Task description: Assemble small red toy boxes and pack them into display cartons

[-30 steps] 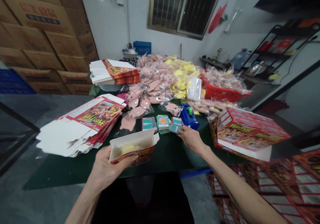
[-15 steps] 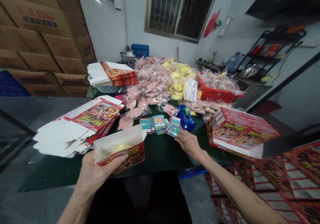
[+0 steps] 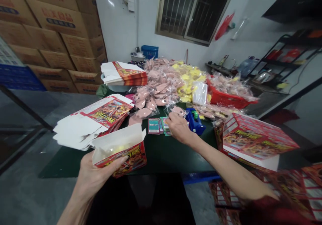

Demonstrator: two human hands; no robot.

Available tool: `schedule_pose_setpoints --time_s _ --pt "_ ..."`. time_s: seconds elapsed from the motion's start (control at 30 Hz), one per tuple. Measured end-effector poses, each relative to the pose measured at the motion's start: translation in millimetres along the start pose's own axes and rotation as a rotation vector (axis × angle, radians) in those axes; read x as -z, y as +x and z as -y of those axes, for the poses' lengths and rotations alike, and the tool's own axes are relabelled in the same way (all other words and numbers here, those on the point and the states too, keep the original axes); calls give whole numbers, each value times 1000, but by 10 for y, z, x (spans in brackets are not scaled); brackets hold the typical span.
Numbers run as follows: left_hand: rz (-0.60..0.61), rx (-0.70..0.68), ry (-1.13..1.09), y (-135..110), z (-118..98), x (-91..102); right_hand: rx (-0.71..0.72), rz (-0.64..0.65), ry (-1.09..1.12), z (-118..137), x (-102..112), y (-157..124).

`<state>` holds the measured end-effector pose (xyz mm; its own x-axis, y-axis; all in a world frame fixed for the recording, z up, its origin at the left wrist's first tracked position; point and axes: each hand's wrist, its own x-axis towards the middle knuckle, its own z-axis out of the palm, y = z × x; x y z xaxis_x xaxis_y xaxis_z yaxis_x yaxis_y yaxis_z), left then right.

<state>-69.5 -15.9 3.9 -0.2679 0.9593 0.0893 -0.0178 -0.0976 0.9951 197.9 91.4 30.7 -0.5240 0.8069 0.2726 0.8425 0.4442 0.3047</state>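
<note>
My left hand (image 3: 94,174) grips a red printed carton (image 3: 133,159) low at the front of the table. The carton's white flap stands up, and something yellow in clear wrapping (image 3: 118,149) shows inside. Over the small printed cards, my right hand (image 3: 179,128) has its fingers curled together; what they hold, if anything, is hidden. Left of that hand lies a pile of teal cards (image 3: 153,126); a middle pile of cards (image 3: 164,126) is partly covered by it. Just beyond the fingertips is a bagged pink plush piece (image 3: 178,111). A blue tape dispenser (image 3: 196,122) stands to the right.
Flattened cartons (image 3: 75,126) lie stacked at left, with another carton stack (image 3: 125,74) behind. Bagged pink and yellow pieces (image 3: 163,80) heap up at the back, beside a red basket (image 3: 226,97). Filled cartons (image 3: 259,136) stand at right; more cover the floor there.
My right hand has moved left and slightly away from me, from the right-hand cards to the middle pile. My left hand still holds the carton. The view has turned slightly left.
</note>
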Motion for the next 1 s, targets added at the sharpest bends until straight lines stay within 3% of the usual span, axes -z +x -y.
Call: schedule_pose_setpoints --time_s 0.13,0.23,0.5,0.77,1.0 --pt "46 -14 12 7 7 53 80 137 55 321 21 236" --pt "61 -26 12 27 26 82 122 239 109 423 -27 389" --pt "6 -7 -31 21 -19 65 204 344 252 206 -320 615" --pt "94 -33 -8 62 35 126 284 278 339 105 -308 543" --pt "177 -61 102 55 25 133 85 -23 301 408 -517 332"
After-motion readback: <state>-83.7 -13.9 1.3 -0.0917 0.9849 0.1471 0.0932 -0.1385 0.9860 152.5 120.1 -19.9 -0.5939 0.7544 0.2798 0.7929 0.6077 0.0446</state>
